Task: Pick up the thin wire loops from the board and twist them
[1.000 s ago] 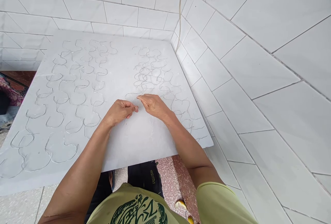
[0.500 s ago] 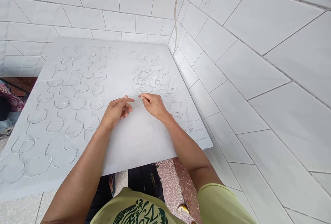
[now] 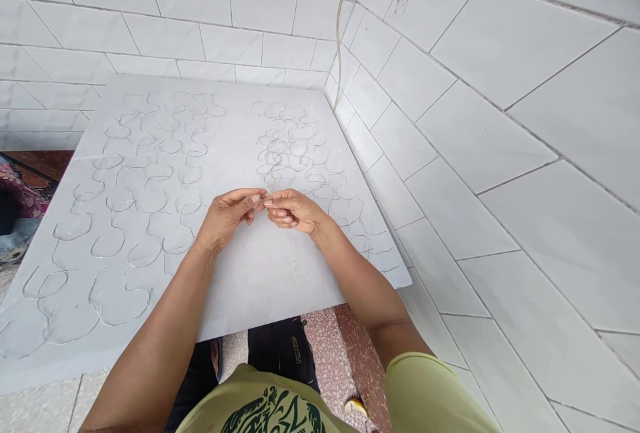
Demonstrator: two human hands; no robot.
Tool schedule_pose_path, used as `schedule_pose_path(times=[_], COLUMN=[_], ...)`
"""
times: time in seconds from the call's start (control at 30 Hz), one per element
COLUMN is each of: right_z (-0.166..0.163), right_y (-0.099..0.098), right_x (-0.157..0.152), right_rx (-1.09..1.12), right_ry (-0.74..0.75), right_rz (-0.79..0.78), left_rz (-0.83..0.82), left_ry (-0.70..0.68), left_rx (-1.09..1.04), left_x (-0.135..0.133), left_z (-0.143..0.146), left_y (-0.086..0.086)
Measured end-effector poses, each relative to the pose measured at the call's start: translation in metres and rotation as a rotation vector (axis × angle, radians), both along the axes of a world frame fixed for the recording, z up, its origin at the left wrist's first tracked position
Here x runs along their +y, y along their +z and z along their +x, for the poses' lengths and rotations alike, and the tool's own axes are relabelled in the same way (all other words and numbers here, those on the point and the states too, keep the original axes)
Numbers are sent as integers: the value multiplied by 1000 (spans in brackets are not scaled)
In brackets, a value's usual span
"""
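A large pale grey board [image 3: 280, 280] lies flat in front of me, covered with thin bent wire shapes. A spaced-out group of curved wires [image 3: 145, 180] fills its left half, and a denser tangle of wires [image 3: 295, 150] lies on the right. My left hand [image 3: 227, 216] and my right hand [image 3: 295, 210] meet above the board's middle. Both pinch a thin curved wire piece [image 3: 267, 188] between fingertips; it rises from the pinch toward the tangle.
White tiled walls [image 3: 500, 153] close in behind and on the right. A thin cord [image 3: 340, 33] hangs down in the corner. Speckled reddish floor [image 3: 330, 346] and my dark trousers show below the board's near edge. Patterned cloth [image 3: 20, 193] lies at the far left.
My hands were apart with the left fingers loosely spread half a second ago. They have come together and lifted slightly, both now pinching the thin wire.
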State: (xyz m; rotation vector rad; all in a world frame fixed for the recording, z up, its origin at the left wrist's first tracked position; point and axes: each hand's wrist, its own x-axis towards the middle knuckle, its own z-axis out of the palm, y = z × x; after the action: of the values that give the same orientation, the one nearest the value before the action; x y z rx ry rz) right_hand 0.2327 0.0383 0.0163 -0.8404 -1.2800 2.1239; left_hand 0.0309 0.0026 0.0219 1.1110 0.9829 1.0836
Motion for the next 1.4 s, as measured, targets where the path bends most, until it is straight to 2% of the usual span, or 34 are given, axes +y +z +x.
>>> schedule_pose_path(times=[0.17, 0.27, 0.33, 0.4, 0.6, 0.77, 0.9, 1.0, 1.1, 1.23, 1.4], right_z=[1, 5, 6, 7, 0, -3, -8, -15, -19, -20, -19], right_y=[2, 3, 5, 7, 6, 8, 8, 3, -5, -10, -11], right_x=[-1, 1, 1, 0, -6, -11, -17, -20, -18, -16, -18], right_rx=[-90, -204, -201, -169, -292, -357, -474, -505, -505, -493, -507], right_ry=[52, -113, -274, -342, -274, -301, -326, -354, -392, -392, -364], right_rz=[32, 148, 244, 330, 556, 618, 719, 719, 654, 614, 667], left_rz=[47, 63, 61, 60, 97, 130, 312, 459, 503, 481, 398], left_ry=[37, 99, 141, 182, 214, 246, 319, 337, 342, 348, 357], left_rx=[10, 46, 96, 149, 234, 355, 566, 698, 722, 710, 678], left_x=[0, 0, 1, 2, 1, -3, -5, -5, -4, -4, -3], left_z=[1, 1, 1, 2, 4, 8, 10, 11, 12, 11, 10], left_y=[2, 0, -3, -5, -5, -5, -14, -23, -27, -27, -25])
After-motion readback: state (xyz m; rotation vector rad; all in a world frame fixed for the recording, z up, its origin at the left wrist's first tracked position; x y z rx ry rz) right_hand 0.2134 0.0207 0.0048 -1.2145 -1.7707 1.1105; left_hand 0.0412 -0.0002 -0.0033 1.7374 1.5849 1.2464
